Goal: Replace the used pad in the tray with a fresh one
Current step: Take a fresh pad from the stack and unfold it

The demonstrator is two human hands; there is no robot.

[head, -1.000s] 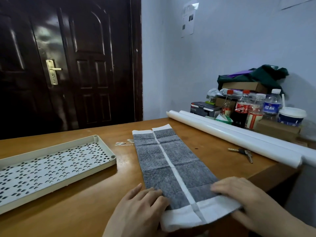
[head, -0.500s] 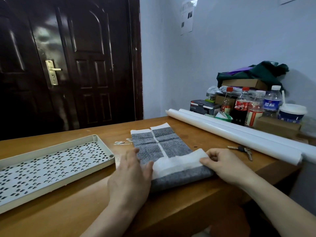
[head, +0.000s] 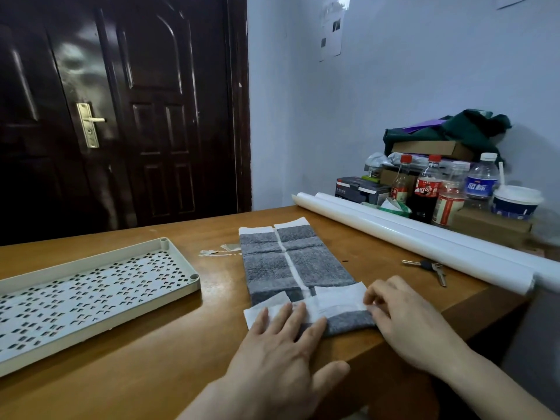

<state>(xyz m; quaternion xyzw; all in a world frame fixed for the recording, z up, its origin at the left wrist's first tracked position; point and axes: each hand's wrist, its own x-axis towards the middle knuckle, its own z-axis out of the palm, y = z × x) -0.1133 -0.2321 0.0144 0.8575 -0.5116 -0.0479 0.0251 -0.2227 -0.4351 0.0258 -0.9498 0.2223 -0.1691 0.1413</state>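
Grey pad (head: pixel 295 265) lies flat on the wooden table (head: pixel 169 344), long axis running away from the person, near end folded back over itself so the white border strip faces up. Left hand (head: pixel 281 356) rests palm down on the folded end, fingers spread and flat, gripping nothing; the likely purpose is to press the fold and keep it from springing open. Right hand (head: pixel 403 322) sits just to the right of the left, at the right corner of the fold, fingertips curled down onto the white edge; it appears to pinch or pin that corner, but whether it truly grips the layer I cannot tell. Judgement: the pad is being folded up, near end first, either to compact a used one for disposal or to size it. Cream perforated tray (head: pixel 91 294) stands well to the left of the left hand, empty of any pad, so the pad is out of the tray and the swap is not finished. Beyond the right hand lie keys (head: pixel 428 266), then two white rolls (head: pixel 424 241) laid side by side, then bottles (head: pixel 427 189) and boxes against the wall. Some scraps (head: pixel 218 251) sit beside the pad's far left corner
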